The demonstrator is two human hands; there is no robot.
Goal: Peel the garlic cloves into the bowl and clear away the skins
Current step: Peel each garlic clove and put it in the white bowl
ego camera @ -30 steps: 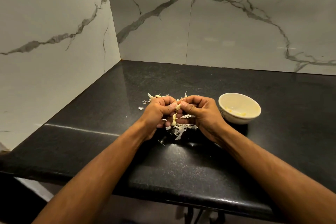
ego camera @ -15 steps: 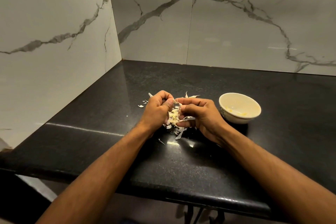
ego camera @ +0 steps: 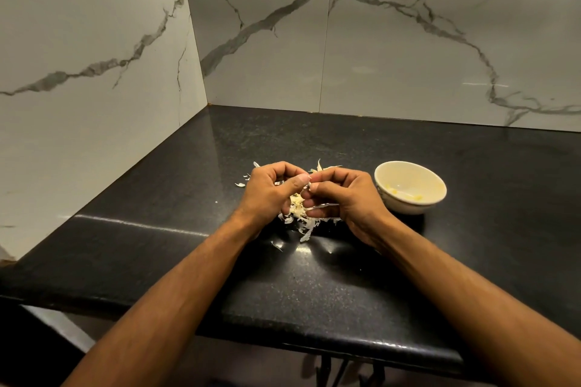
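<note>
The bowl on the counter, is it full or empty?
Nearly empty: the bowl stands upright with only a few yellowish pieces on its bottom.

On the worktop [ego camera: 345,292] the garlic skins [ego camera: 306,226] lie in a heap under both hands, which meet above it. The bowl [ego camera: 410,187] stands just right of the right hand [ego camera: 349,201]; the left hand [ego camera: 270,195] is left of the heap.

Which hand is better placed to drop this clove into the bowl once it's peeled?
Probably the right hand. The bowl sits just beside it on the counter, while the left hand is on the far side of the skin pile and would have to cross over.
</note>
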